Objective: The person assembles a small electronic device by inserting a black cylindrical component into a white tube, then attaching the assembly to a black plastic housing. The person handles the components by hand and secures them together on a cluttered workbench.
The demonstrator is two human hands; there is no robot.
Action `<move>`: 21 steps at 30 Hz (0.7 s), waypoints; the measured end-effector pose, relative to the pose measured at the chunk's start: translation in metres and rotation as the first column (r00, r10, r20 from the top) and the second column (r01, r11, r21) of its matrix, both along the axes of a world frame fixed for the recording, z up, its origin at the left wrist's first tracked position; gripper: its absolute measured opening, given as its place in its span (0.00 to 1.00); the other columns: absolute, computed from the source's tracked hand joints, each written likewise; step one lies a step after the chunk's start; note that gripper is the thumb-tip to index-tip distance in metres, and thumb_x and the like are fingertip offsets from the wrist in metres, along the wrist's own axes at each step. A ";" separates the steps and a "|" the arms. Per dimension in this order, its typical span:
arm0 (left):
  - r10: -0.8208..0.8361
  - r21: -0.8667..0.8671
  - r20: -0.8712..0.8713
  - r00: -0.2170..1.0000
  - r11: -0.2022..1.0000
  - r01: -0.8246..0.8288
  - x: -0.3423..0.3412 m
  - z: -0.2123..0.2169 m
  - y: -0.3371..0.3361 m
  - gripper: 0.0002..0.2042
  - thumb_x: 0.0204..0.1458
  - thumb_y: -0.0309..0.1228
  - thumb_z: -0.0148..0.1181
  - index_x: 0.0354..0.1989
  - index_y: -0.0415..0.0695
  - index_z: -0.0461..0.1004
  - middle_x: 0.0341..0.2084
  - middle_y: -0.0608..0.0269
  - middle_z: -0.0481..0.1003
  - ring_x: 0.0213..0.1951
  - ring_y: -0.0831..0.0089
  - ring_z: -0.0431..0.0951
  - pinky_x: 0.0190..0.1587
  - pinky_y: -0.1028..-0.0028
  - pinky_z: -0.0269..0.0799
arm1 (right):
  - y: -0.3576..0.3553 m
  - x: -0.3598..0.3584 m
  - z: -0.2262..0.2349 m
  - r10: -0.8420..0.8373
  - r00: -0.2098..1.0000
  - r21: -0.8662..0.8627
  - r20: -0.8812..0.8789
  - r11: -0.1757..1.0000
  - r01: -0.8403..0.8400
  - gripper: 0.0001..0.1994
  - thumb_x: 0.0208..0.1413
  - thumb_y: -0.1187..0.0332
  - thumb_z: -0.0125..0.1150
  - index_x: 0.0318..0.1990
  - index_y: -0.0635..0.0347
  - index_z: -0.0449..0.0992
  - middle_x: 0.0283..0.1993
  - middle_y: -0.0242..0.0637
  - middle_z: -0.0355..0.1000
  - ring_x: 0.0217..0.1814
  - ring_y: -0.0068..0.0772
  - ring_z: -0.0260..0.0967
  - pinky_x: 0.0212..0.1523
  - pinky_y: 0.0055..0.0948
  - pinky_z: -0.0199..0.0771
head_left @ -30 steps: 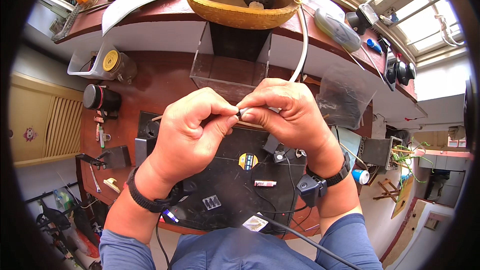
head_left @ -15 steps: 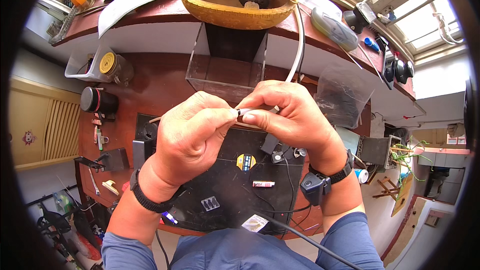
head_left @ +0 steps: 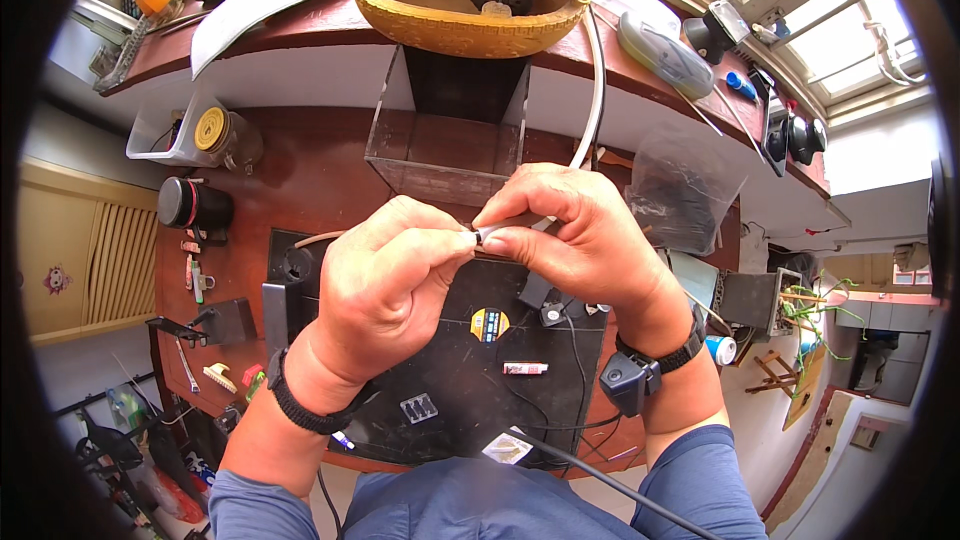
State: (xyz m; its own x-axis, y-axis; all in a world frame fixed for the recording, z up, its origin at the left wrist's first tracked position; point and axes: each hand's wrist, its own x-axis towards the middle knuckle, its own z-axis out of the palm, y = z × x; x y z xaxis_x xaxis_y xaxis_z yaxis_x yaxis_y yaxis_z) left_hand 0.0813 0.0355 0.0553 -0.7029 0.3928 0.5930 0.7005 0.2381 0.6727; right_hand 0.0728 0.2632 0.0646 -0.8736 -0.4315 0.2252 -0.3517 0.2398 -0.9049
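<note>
My left hand [head_left: 385, 275] is closed in a pinch, its thumb and finger meeting at a small black piece [head_left: 479, 238]; the rest of that piece is hidden by the fingertips. Right beside it, my right hand [head_left: 580, 240] pinches a white tube [head_left: 492, 231] between thumb and index finger. The black piece and the tube's end meet between the two sets of fingertips. Behind my right hand a white hose [head_left: 596, 90] runs up toward a yellow basin-shaped fountain [head_left: 470, 28]; whether it is the same tube is hidden.
Under my hands lies a black mat [head_left: 450, 380] with a yellow-and-black round label [head_left: 489, 325], a small tube [head_left: 525, 368] and a little clear case [head_left: 419, 408]. A clear box [head_left: 445, 180] stands beyond. A black cable [head_left: 600, 475] crosses near my body.
Both hands keep their pinch on the small parts, with only slight shifts of the fingers and wrists. The whole view has drifted a little.
</note>
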 end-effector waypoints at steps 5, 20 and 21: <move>-0.002 -0.020 0.040 0.999 1.000 0.003 0.000 0.004 -0.001 0.12 0.50 0.12 0.71 0.39 0.39 0.78 0.31 0.55 0.81 0.31 0.65 0.82 0.32 0.72 0.77 | -0.001 0.001 -0.001 0.000 0.997 0.022 -0.072 1.000 0.001 0.06 0.56 0.75 0.73 0.40 0.62 0.83 0.35 0.42 0.80 0.38 0.42 0.80 0.39 0.35 0.78; -0.099 0.075 0.485 0.869 0.995 0.071 0.000 0.012 -0.010 0.08 0.54 0.11 0.66 0.38 0.35 0.78 0.32 0.58 0.79 0.31 0.72 0.82 0.34 0.75 0.78 | -0.008 -0.001 0.014 0.037 0.934 0.217 -0.355 0.975 0.044 0.08 0.51 0.73 0.76 0.38 0.56 0.85 0.34 0.36 0.80 0.37 0.42 0.78 0.39 0.36 0.78; -0.118 0.116 0.570 0.813 0.991 0.063 0.001 0.012 -0.010 0.07 0.55 0.12 0.65 0.38 0.35 0.78 0.33 0.59 0.79 0.32 0.73 0.82 0.34 0.76 0.78 | -0.007 -0.001 0.014 0.036 0.934 0.220 -0.355 0.974 0.046 0.08 0.51 0.73 0.76 0.38 0.56 0.85 0.34 0.36 0.80 0.37 0.41 0.78 0.39 0.36 0.78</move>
State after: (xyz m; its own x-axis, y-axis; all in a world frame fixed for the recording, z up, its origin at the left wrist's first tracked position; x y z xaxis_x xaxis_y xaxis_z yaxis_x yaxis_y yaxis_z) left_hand 0.0821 0.0255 0.0677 -0.8901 0.4376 0.1273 0.1952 0.1136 0.9742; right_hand 0.0720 0.2558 0.0786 -0.7561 -0.5020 0.4199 -0.6379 0.4216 -0.6445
